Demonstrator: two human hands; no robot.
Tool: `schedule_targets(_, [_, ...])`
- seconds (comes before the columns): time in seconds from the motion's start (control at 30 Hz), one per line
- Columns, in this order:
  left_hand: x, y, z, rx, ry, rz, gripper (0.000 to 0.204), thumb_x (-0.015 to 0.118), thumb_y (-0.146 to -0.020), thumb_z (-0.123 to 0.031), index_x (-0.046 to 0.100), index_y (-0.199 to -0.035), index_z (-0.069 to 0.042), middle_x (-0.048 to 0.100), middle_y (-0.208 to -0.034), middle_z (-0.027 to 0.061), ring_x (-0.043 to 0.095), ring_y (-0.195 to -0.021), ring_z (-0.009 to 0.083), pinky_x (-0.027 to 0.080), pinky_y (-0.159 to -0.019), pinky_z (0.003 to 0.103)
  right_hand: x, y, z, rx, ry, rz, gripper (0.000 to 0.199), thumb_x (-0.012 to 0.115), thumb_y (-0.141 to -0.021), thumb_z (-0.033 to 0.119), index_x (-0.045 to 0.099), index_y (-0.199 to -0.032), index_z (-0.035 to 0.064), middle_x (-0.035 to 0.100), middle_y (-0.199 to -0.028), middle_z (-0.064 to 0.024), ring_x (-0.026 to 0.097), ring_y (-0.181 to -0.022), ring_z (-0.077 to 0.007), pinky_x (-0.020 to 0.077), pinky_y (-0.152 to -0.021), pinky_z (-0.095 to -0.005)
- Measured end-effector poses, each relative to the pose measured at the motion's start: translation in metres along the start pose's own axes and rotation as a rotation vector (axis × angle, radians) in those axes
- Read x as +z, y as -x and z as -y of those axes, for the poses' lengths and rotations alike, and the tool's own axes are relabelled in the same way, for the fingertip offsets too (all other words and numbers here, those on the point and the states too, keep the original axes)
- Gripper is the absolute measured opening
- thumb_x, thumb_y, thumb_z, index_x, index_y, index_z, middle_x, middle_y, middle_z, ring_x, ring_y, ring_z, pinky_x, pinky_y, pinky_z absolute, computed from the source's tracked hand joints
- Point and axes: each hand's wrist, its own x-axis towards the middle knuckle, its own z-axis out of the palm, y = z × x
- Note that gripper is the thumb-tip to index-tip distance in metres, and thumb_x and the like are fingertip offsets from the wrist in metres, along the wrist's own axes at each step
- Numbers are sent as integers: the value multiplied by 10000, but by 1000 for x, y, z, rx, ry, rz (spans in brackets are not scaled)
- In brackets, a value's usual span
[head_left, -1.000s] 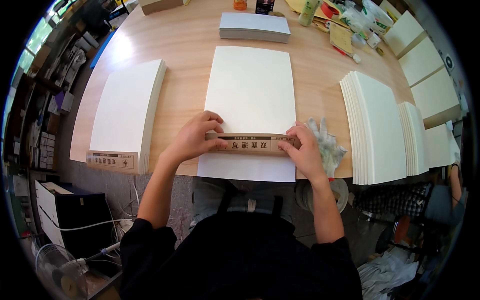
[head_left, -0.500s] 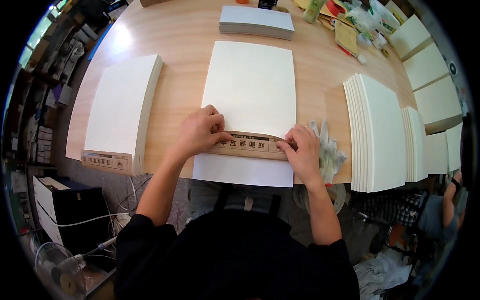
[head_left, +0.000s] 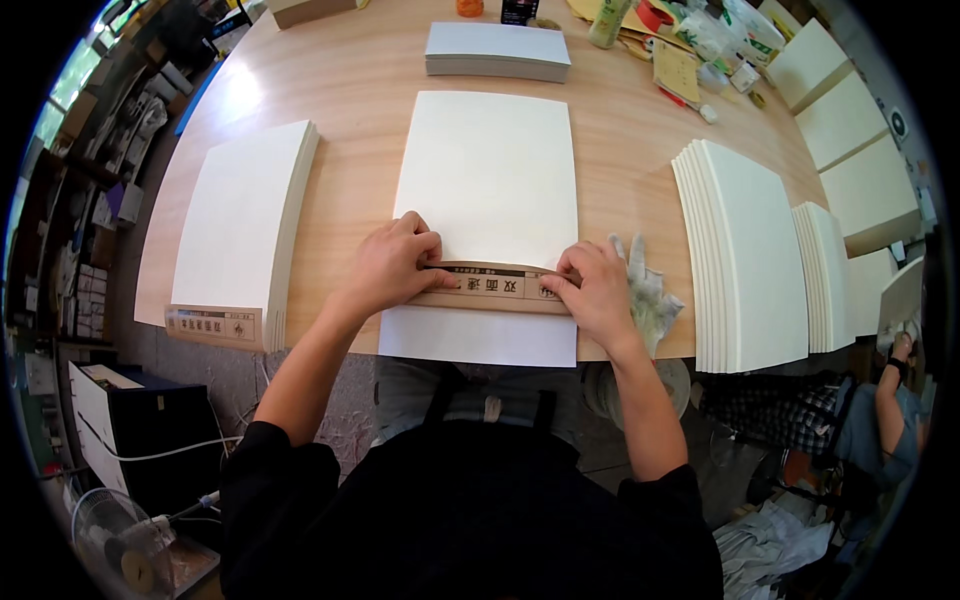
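A cream paper pad (head_left: 488, 170) lies in front of me. Along its near edge runs a brown printed paper band (head_left: 490, 287), bowed up slightly at the far edge. My left hand (head_left: 398, 262) pinches the band near its left end, thumb pressed along it. At the right end, my right hand (head_left: 592, 288) holds the band between thumb and curled fingers. Past the band, a white sheet (head_left: 475, 335) reaches to the table's near edge. Beside my right hand lies a grey-white work glove (head_left: 655, 305). To the left, a stack of pads (head_left: 240, 215) bears a similar band.
Cream pads (head_left: 745, 255) lean in an overlapping row at the right, with a smaller row (head_left: 825, 280) beyond. A white paper stack (head_left: 497, 52) lies at the back; bags and tape (head_left: 655, 15) clutter the far right corner. A co-worker's hand (head_left: 903, 345) is at far right.
Both hands stay on the band, the right one slightly closer to the left. The whole view has shifted a little. At far right, the co-worker's hand has risen to a cream pad.
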Motion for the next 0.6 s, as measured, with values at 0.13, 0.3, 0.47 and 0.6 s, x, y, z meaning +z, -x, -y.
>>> schedule_targets(0.13, [-4,-6,-2,-64,-38,122,436,940,-732,-380,665,-927,-104,622,-978,49,653,-925,241,504,-790,400,2,2,1,3,-7,-19,267,865,-789,237,650,-776,81,683,-869,-36,586,-974,-304,463,-851,-440])
schedule_targets(0.3, [-13,-63,-42,442,-570,417,701,922,-732,-396,607,-1354,-318,663,-1102,42,695,-1023,242,508,-888,383,-7,-2,-11,6,-125,-28,214,825,-847,189,716,-946,34,701,-942,-86,632,-915,-321,512,-823,-431])
schedule_targets(0.47, [3,-89,-80,710,-862,538,1298,991,-608,-321,238,-1630,-589,664,-1176,9,688,-1073,226,495,-923,345,-62,11,-21,191,-134,-131,263,717,-941,121,717,-1175,2,702,-1021,-135,696,-894,-324,557,-799,-406])
schedule_targets(0.6, [5,-100,-81,709,-801,582,1317,1004,-582,-294,255,-1621,-602,664,-1185,3,687,-1065,223,488,-922,341,-55,49,-49,29,201,-46,143,707,-937,112,719,-1059,37,689,-1001,-141,677,-900,-344,543,-804,-443])
